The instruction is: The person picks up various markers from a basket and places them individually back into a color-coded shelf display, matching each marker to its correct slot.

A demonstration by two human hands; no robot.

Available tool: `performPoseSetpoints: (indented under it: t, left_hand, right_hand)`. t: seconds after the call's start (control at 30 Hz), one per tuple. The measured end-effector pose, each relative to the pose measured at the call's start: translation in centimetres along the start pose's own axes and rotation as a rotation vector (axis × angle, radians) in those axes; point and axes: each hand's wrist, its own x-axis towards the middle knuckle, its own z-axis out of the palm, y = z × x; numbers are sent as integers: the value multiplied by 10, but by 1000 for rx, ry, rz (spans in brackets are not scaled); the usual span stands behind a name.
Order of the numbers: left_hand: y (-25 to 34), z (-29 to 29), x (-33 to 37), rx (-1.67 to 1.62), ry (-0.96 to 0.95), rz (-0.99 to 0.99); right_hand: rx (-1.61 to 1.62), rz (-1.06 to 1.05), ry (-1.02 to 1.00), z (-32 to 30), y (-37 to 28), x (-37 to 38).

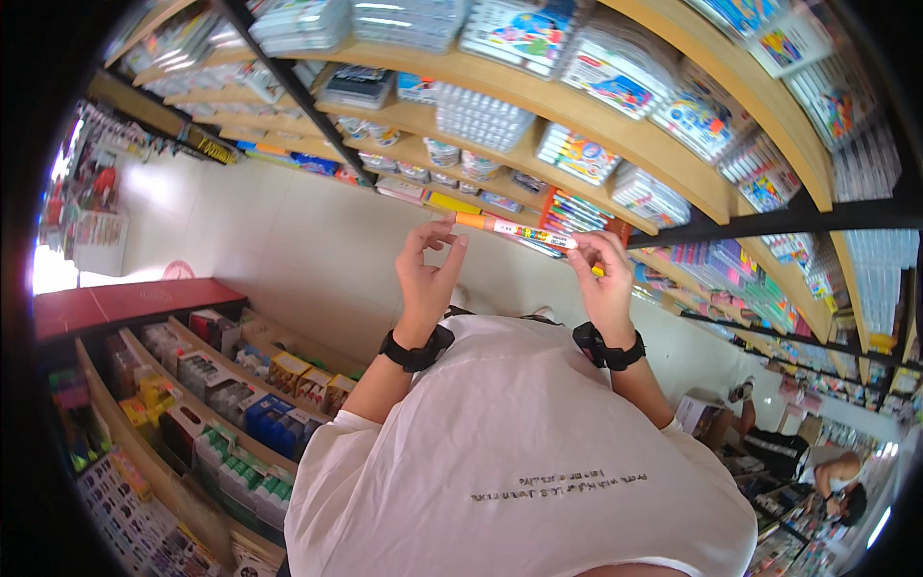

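Observation:
A marker pen (529, 232) with an orange cap and a white, printed barrel lies nearly level between my two hands, above the aisle floor. At its orange end, the fingertips of my left hand (428, 274) meet the cap, with the thumb bent up below it. My right hand (606, 279) pinches the white end between thumb and fingers. A small yellow piece shows at the curled fingers of my right hand; what it belongs to is hidden. Each wrist wears a black strapped device.
Wooden shelves (538, 77) with marker sets and plastic cases rise in front and to the right. Another shelf unit (192, 385) with boxes and bottles stands at the left, under a red top (135, 303). A person (827, 471) crouches at the lower right.

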Motion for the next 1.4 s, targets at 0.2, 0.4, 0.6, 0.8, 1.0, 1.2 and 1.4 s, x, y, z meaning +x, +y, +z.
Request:
performPoseSetpoints:
  t: [0.2, 0.4, 0.6, 0.8, 1.0, 1.2, 1.4]
  left_hand:
    - [4, -46, 4, -165, 137, -64]
    - [27, -66, 1, -420, 312, -57]
    - [68, -51, -7, -252, 254, 205]
    - [99, -11, -18, -103, 106, 385]
    - [115, 33, -19, 38, 172, 487]
    - [120, 66, -34, 147, 191, 504]
    - [132, 84, -59, 312, 337, 612]
  right_hand:
    - [104, -81, -115, 37, -22, 18]
    - [132, -172, -276, 55, -37, 38]
    - [250, 54, -441, 57, -11, 42]
    - [283, 56, -595, 46, -2, 40]
    - [344, 105, -706, 14, 10, 38]
    - [459, 165, -720, -16, 36, 34]
    - [424, 35, -898, -30, 41, 38]
